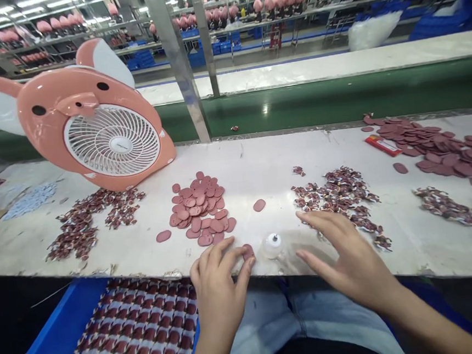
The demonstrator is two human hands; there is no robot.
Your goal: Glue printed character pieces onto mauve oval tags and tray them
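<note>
My left hand (222, 274) is at the table's front edge, its thumb and index finger closed on a small reddish oval disc (248, 251). Just right of that disc stands a small white round bottle (274, 244) with a dark tip on top. My right hand (346, 255) hovers beyond the bottle with thumb and fingers spread, nothing between them, its fingertips near a heap of small brown figure-like pieces (347, 189). A pile of reddish oval discs (199, 205) lies behind my left hand, and one loose disc (259, 205) sits behind the bottle.
A pink animal-shaped fan (111, 127) stands at the back left. Below the edge, a blue bin (48, 347) holds rows of brown pieces. More discs (444, 150) lie at the right beside a red packet (383, 145). A metal post (183, 66) rises behind the table.
</note>
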